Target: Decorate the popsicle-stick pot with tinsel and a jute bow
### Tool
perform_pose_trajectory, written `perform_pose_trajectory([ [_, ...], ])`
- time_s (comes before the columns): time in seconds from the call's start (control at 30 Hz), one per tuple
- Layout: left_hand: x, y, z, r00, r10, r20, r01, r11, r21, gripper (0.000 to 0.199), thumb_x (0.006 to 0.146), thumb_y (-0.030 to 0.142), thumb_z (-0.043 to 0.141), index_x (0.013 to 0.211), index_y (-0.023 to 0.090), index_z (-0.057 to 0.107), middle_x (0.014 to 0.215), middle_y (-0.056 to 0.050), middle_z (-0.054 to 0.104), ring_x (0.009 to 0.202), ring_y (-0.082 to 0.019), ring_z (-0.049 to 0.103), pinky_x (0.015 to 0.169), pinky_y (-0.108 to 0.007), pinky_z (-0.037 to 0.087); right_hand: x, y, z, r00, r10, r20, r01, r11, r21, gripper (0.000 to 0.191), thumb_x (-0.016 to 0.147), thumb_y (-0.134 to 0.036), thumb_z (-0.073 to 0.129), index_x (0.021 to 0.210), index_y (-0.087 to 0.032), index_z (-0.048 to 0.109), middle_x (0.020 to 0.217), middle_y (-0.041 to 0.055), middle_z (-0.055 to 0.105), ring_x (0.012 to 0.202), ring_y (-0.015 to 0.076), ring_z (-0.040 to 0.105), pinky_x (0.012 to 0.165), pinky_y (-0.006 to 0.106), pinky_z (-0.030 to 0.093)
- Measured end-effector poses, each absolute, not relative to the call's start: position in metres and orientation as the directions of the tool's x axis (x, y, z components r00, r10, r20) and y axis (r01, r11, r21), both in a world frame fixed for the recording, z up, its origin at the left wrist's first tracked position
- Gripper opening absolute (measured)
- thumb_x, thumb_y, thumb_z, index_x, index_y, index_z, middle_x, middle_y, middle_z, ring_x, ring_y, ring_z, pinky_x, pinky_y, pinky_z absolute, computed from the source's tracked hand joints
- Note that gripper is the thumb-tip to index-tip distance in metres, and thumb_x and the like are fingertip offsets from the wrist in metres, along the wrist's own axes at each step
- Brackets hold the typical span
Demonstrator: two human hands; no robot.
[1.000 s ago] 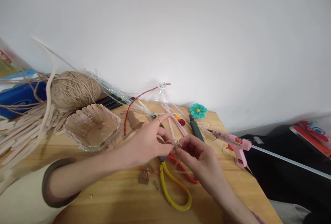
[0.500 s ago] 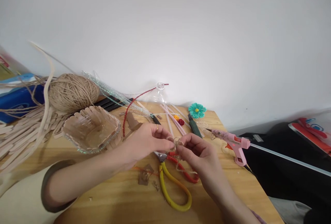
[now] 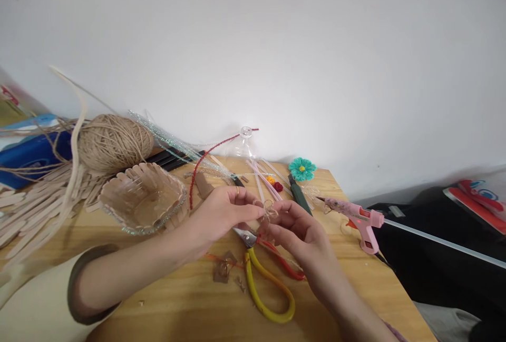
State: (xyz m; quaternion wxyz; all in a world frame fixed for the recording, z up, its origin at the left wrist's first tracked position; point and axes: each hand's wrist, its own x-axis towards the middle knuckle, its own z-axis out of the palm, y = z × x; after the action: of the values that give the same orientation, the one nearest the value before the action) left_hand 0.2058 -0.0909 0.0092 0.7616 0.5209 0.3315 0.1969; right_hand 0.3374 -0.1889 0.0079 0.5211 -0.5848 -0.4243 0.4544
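Pinching left edge of small looped twine [image 3: 269, 211] between thumb and finger of left hand [image 3: 229, 210], gold-tone ring on one finger. Curling right hand [image 3: 304, 234] round opposite side, fingers bent and thumb close to loops; can't tell whether fully pinched. Holding twine between both hands, above desk [image 3: 174, 305].

Trailing thin strand down past right thumb, over red handle of scissors [image 3: 248, 238]. Seeing scissors just below, handles toward camera, blades partly hidden under left hand. Left of yellow handle, seeing brown scrap [image 3: 222, 269] with orange strand.

Further left: seeing scalloped basket [image 3: 142, 201] with glittery trim, then twine ball [image 3: 115, 143] behind it, craft sticks [image 3: 43, 202] in a loose pile, blue pack [image 3: 35, 158] at far left.

Beyond hands: seeing curved red pipe cleaner [image 3: 205, 155], clear bottle top [image 3: 245, 146] near wall [image 3: 253, 57], small yellow flower [image 3: 270, 179] beside small red flower [image 3: 278, 187]. Farther right: seeing teal flower [image 3: 302, 169] near tip of dark green tool [image 3: 299, 196], then pink glue gun [image 3: 356, 215] near right edge, nozzle pointing left, long translucent stick [image 3: 443, 240] out the back.
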Motion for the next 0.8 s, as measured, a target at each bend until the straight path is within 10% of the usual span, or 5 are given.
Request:
perform_pose_trajectory([
  [0.27, 0.205, -0.082, 0.010, 0.615, 0.733, -0.290, -0.045, 0.399, 0.916, 0.012, 0.064, 0.026, 0.069, 0.066, 0.016, 0.063, 0.068, 0.003, 0.060, 0.064, -0.009, 0.051, 0.064, -0.024, 0.043, 0.354, -0.222, 0.006, 0.086, 0.991, 0.100, 0.201, 0.081, -0.976, 0.024, 0.092, -0.028, 0.043, 0.115, -0.026, 0.048, 0.075, 0.0017, 0.066, 0.064, 0.0130, 0.061, 0.052, 0.022, 0.049],
  [0.5, 0.206, -0.081, 0.009, 0.609, 0.730, -0.310, -0.037, 0.416, 0.908, 0.012, 0.064, 0.025, 0.069, 0.066, 0.015, 0.064, 0.068, 0.001, 0.060, 0.067, -0.010, 0.053, 0.061, -0.023, 0.043, 0.361, -0.237, 0.040, -0.264, 0.870, 0.416, 0.655, 0.478, -0.585, 0.032, 0.088, -0.008, 0.045, 0.110, -0.028, 0.059, 0.089, 0.0031, 0.073, 0.081, 0.0188, 0.068, 0.072, 0.027, 0.056],
  [0.8, 0.205, -0.087, 0.012, 0.635, 0.711, -0.301, 0.020, 0.375, 0.927, 0.011, 0.063, 0.025, 0.068, 0.067, 0.016, 0.065, 0.070, 0.001, 0.062, 0.067, -0.010, 0.054, 0.061, -0.022, 0.043, 0.354, -0.217, 0.030, 0.146, 0.855, 0.497, 0.702, 0.264, -0.661, 0.017, 0.084, -0.020, 0.058, 0.095, -0.029, 0.068, 0.084, 0.0023, 0.071, 0.069, 0.0170, 0.067, 0.055, 0.024, 0.055],
])
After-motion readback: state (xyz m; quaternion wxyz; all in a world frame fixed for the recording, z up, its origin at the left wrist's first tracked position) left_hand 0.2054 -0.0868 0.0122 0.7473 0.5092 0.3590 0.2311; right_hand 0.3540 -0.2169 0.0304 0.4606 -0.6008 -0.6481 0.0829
